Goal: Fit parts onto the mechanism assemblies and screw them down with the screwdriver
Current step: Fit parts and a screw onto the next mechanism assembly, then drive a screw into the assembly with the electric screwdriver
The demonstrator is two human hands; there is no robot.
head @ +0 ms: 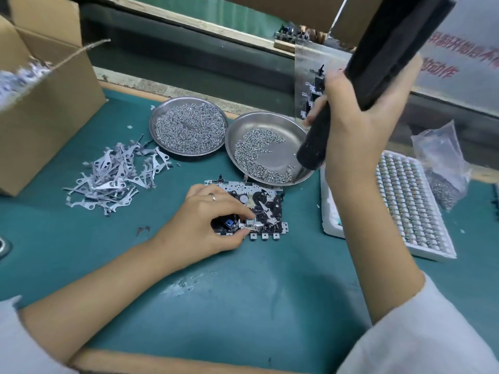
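Your table point(243, 306) is laid out so that every supply sits in an arc around the work: the box point(51, 109) of stamped parts stands at the far left, and a loose pile of levers point(116, 174) lies just in front of it, near your left hand. At the right a white tray point(421, 238) of small components lies beside your right forearm, with a bag point(442, 163) of more screws resting on its far end. Two steel dishes sit touching each other just behind the work; the full dish point(189, 128) holds a reserve, while the near dish point(266, 149) is tipped towards you, probably so its screws gather at the low rim for easy picking. The mechanism point(259, 209) lies flat in the middle of the table, directly before you. Your right hand point(370, 114) wraps the screwdriver point(378, 71) with the fingers curled tightly round its black body, holding it raised and slanted with its nose over the near dish, likely to collect a screw on the bit; the bit itself is too blurred to confirm. Your left hand point(213, 220) steadies the mechanism, its fingers pinching a small metal part point(249, 224) in place at the near edge so it cannot shift before the screw goes in.
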